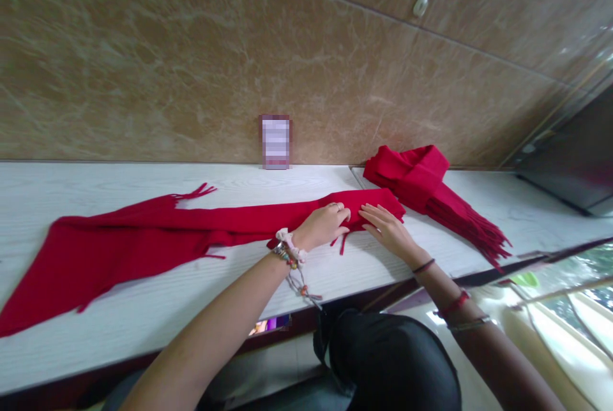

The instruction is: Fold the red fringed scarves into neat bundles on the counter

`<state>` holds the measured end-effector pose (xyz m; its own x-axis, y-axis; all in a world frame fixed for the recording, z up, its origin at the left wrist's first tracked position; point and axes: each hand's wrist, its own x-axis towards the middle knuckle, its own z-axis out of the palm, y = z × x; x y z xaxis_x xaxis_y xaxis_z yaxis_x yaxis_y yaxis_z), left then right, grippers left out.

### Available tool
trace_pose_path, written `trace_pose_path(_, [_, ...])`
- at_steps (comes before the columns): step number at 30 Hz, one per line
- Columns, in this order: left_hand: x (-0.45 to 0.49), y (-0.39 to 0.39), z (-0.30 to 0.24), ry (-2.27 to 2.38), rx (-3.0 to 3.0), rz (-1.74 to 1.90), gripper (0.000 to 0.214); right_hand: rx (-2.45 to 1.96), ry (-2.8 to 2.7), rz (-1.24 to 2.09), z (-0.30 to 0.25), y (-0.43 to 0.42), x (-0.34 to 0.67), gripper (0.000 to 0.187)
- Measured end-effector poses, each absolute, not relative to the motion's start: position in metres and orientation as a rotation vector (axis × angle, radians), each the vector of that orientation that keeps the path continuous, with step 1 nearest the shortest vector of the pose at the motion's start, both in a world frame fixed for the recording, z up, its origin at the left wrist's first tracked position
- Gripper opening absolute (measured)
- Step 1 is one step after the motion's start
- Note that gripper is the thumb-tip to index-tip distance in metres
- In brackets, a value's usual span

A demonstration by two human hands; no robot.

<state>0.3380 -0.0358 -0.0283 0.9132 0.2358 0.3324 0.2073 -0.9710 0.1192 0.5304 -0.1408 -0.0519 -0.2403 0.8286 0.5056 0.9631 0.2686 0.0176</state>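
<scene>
A long red scarf stretches across the white tabletop. Its left part spreads out wide and its right part is folded into a narrow strip, with fringe strands sticking out at several places. My left hand is on the narrow strip, its fingers curled and closed on the cloth. Just to its right, my right hand lies with fingers stretched out flat over the scarf's right end. Beyond that end is a second red scarf, looped over itself, its fringe pointing toward the front right.
A small framed card, blurred, leans against the brown marbled wall. At the far right stands a dark grey box-like object. Under the white table, a bright screen-like thing peeks out by my legs.
</scene>
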Motion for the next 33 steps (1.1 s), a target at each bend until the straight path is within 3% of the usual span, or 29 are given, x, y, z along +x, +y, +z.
trace_pose_path(4, [0.335, -0.034, -0.034, 0.480, 2.944, 0.686, 0.046, -1.765, -1.958, -0.509, -0.038, -0.133, 0.535, 0.038])
trace_pose_path(8, [0.333, -0.033, -0.048, 0.525, 3.012, 0.438, 0.059, -2.061, -1.888, -0.484, -0.042, -0.121, 0.547, 0.042])
trace_pose_path(12, [0.332, -0.032, -0.052, 0.526, 2.999, 0.325, 0.060, -2.141, -2.067, -0.433, -0.052, -0.119, 0.557, 0.042])
trace_pose_path(18, [0.332, -0.033, -0.047, 0.572, 2.946, 0.320, 0.059, -2.143, -1.912, -0.516, -0.037, -0.111, 0.541, 0.044])
trace_pose_path(25, [0.325, -0.033, -0.039, 0.570, 2.916, 0.242, 0.066, -2.192, -2.103, -0.360, -0.046, -0.110, 0.527, 0.040])
trace_pose_path(29, [0.269, -0.014, -0.024, 0.629, 2.995, 0.268, 0.066, -2.124, -2.001, -0.474, -0.032, -0.102, 0.515, 0.041])
trace_pose_path(33, [0.164, 0.028, -0.015, 0.946, 3.048, 0.294, 0.059, -1.766, -2.154, -0.397, -0.011, -0.076, 0.455, 0.040])
